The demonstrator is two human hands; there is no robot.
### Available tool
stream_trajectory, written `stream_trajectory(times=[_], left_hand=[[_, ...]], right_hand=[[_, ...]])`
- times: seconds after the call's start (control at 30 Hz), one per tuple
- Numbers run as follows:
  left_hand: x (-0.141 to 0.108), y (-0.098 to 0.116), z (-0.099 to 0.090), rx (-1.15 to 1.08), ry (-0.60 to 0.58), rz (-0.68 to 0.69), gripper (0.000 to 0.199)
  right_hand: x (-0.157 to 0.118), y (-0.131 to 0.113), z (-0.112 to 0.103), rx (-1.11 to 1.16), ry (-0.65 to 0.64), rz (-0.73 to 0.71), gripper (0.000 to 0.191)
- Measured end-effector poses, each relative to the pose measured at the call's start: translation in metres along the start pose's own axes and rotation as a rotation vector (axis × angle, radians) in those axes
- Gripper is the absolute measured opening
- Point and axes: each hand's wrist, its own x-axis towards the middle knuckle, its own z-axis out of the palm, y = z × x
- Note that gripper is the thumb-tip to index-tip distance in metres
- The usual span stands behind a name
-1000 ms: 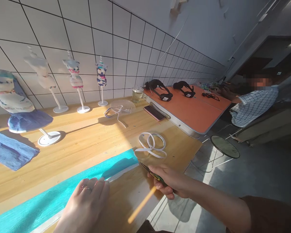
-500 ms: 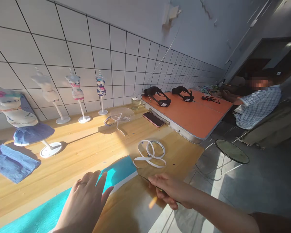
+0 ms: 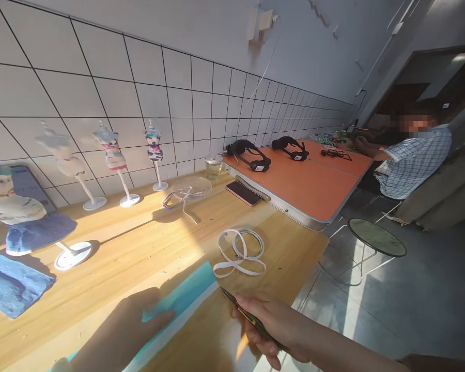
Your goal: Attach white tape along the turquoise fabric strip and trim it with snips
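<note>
A strip of teal fabric [image 3: 189, 289], pale along its right edge, lies slantwise on the wooden table. My left hand [image 3: 132, 323], in shadow and somewhat blurred, is on this strip, fingers and thumb closed around its near part. To the right, my right hand [image 3: 259, 320] grips a slim dark tool with yellow on its handle [image 3: 251, 318]. The tool's thin pointed end shows beside the fabric's far corner; I cannot tell its exact kind. Just beyond that corner lie a looped white band [image 3: 227, 266] and a roll of tape [image 3: 260, 243].
Small dress forms [image 3: 155, 150] stand along the tiled wall, with folded blue cloth [image 3: 15, 284] at left. Clear glasses [image 3: 184, 194], a phone [image 3: 243, 193] and a glass jar [image 3: 214, 168] are farther back. Black headsets [image 3: 256, 157] sit on an orange table [image 3: 290, 181]; a person sits beyond.
My left hand has closed on the teal fabric, whose part left of the hand has drawn in toward it. More of the dark tool shows in my right hand. The view has shifted slightly.
</note>
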Motion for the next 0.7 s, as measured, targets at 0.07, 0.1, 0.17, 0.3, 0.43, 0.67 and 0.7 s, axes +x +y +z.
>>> stream_trajectory(times=[0.07, 0.1, 0.17, 0.3, 0.43, 0.67, 0.7], left_hand=[[-0.004, -0.001, 0.0, -0.075, -0.087, -0.12, 0.036], [-0.005, -0.001, 0.001, -0.124, -0.115, -0.172, 0.038], [-0.008, -0.003, 0.004, -0.22, -0.112, -0.212, 0.042], [-0.013, -0.005, 0.01, -0.358, -0.134, -0.227, 0.048], [-0.015, -0.007, 0.015, -0.417, -0.156, -0.257, 0.051], [-0.015, -0.007, 0.017, -0.424, -0.17, -0.258, 0.055], [-0.015, -0.006, 0.017, -0.422, -0.175, -0.261, 0.055]], right_hand=[[0.003, 0.001, 0.0, 0.024, -0.009, -0.031, 0.033], [0.004, 0.001, 0.001, 0.034, -0.014, -0.043, 0.034], [0.007, 0.003, 0.001, 0.054, -0.024, -0.045, 0.036], [0.011, 0.003, 0.002, 0.068, -0.032, -0.015, 0.038], [0.013, -0.005, 0.008, 0.045, -0.037, 0.001, 0.035], [0.02, -0.02, 0.015, 0.034, 0.009, 0.062, 0.031], [0.021, -0.019, 0.015, 0.035, 0.003, 0.062, 0.03]])
